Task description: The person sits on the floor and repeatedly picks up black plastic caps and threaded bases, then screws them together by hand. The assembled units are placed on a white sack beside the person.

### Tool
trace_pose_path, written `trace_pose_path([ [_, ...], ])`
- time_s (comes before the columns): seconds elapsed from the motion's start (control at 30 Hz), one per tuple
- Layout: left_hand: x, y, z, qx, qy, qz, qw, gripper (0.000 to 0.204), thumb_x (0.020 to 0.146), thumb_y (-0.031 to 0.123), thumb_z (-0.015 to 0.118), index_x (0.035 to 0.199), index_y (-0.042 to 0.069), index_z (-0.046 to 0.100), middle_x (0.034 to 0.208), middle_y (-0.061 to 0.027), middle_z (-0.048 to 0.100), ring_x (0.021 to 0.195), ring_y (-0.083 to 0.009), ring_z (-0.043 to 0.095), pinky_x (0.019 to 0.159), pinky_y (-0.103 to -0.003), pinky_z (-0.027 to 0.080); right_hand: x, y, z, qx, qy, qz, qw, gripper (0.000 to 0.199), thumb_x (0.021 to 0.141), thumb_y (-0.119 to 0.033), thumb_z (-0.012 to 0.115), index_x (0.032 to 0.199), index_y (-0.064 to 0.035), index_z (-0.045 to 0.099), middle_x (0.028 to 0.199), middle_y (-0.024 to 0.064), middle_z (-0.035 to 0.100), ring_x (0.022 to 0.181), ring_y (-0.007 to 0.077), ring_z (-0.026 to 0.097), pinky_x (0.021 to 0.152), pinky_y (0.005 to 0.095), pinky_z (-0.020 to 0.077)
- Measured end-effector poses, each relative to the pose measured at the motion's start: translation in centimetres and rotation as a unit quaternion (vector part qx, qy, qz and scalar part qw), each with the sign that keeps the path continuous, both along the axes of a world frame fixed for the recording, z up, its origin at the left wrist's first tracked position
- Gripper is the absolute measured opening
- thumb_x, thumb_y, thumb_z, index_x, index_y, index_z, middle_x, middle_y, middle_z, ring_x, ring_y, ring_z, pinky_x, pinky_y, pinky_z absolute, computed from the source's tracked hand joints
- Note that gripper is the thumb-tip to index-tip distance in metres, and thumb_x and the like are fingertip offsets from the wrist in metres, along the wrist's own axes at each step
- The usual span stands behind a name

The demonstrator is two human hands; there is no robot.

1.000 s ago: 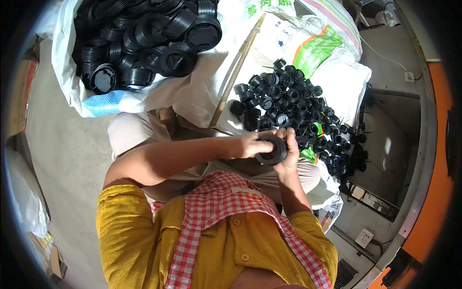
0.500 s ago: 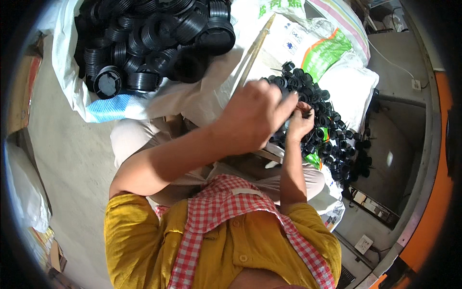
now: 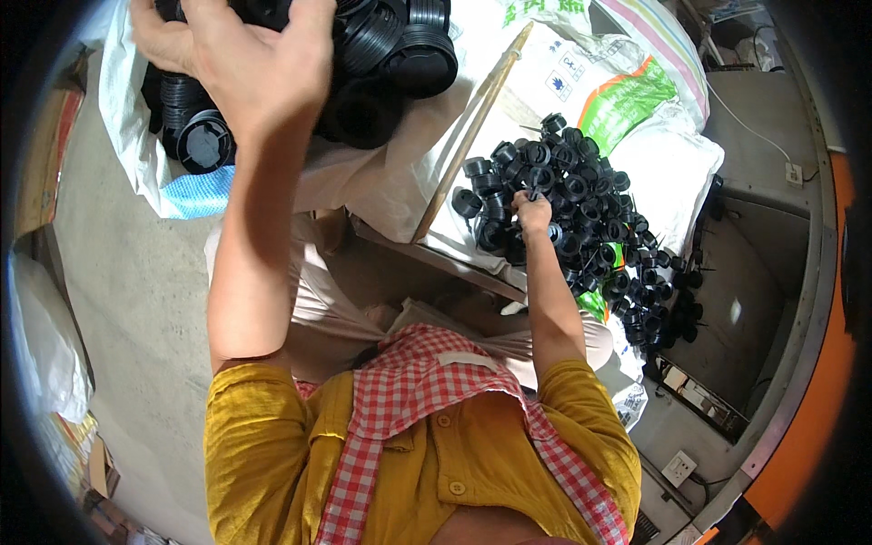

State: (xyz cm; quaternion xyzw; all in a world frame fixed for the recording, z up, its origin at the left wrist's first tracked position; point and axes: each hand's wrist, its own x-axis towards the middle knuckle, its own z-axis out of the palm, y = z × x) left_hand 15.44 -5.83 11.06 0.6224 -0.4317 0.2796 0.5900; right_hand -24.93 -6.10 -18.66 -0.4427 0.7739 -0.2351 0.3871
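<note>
Green characters run across the far edge of the printed white bag [image 3: 599, 54], small blue pictograms sit just nearer, and there's a green panel edged in orange toward the right! On the middle of that bag, a loose heap of small black caps [image 3: 572, 186], round, hollow and glossy, spilling toward its near right corner. Here's the right hand [image 3: 534, 214] at the heap's near left side, grip drawn narrow, fingertips together at a small dark piece [image 3: 534, 193]; whether they have hold of it, I cannot tell! Over to the white sack [image 3: 118, 113], a blue patch [image 3: 200, 193] at its near edge; inside, large black caps [image 3: 420, 62], ribbed around their sides, catching the light. The left hand [image 3: 259, 77] is over them, grip spread wide, fingers fanned; whether it touches any, I cannot tell. Between the heaps slants a wooden stick [image 3: 468, 136]
</note>
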Motion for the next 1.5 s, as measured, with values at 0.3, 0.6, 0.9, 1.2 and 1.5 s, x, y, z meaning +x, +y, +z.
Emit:
trace_pose_path([
  [0.3,-12.9,5.2,-5.3,0.225,-0.046,-0.64,0.733,0.055,0.075,0.009,0.068,0.126,-0.001,0.05,0.133,-0.0221,0.046,0.12,-0.0374,0.047,0.102,-0.045,0.038,4.4,5.9,16.9,-0.099,-0.221,-0.133,0.961,0.009,0.088,-0.014,0.062,0.086,-0.0067,0.057,0.068,0.0018,0.058,0.05,0.007,0.046,0.045,0.0208,0.0345],
  [0.6,-15.1,6.2,-10.7,0.482,0.12,-0.744,0.447,0.044,0.074,0.014,0.068,0.113,-0.004,0.057,0.091,-0.0172,0.066,0.089,-0.0275,0.065,0.08,-0.034,0.049,4.7,12.5,22.5,-0.317,-0.004,0.288,0.904,0.037,0.069,-0.018,0.084,0.092,-0.0038,0.06,0.082,0.0054,0.061,0.068,0.0139,0.057,0.06,0.0245,0.0463],
  [0.9,-15.0,8.4,-10.5,0.457,0.308,-0.783,0.288,0.076,0.075,0.011,0.07,0.137,-0.004,0.03,0.116,-0.017,0.057,0.109,-0.0226,0.055,0.096,-0.033,0.041,3.9,11.0,26.1,-0.214,0.038,0.505,0.835,0.024,0.068,-0.005,0.076,0.086,-0.0046,0.06,0.087,0.0087,0.067,0.078,0.0278,0.066,0.067,0.0354,0.053],
  [1.2,-15.2,7.7,-10.4,0.202,-0.171,-0.716,0.646,0.017,0.072,0.017,0.064,0.084,0.005,0.061,0.098,-0.0106,0.062,0.079,-0.0235,0.062,0.066,-0.036,0.053,4.1,11.8,24.5,0.183,-0.205,0.217,0.937,0.015,0.076,-0.01,0.072,0.084,-0.0048,0.059,0.078,0.0073,0.067,0.068,0.0198,0.064,0.064,0.0288,0.05],
  [1.5,-15.0,8.0,-6.1,0.007,-0.28,-0.724,0.63,0.02,0.076,0.023,0.059,0.084,0.006,0.063,0.101,-0.0112,0.066,0.091,-0.0246,0.065,0.078,-0.033,0.054,2.5,14.4,24.9,0.334,-0.545,0.102,0.762,0.038,0.061,-0.016,0.074,0.094,-0.0022,0.06,0.075,0.0095,0.064,0.068,0.021,0.064,0.065,0.0286,0.0511],
])
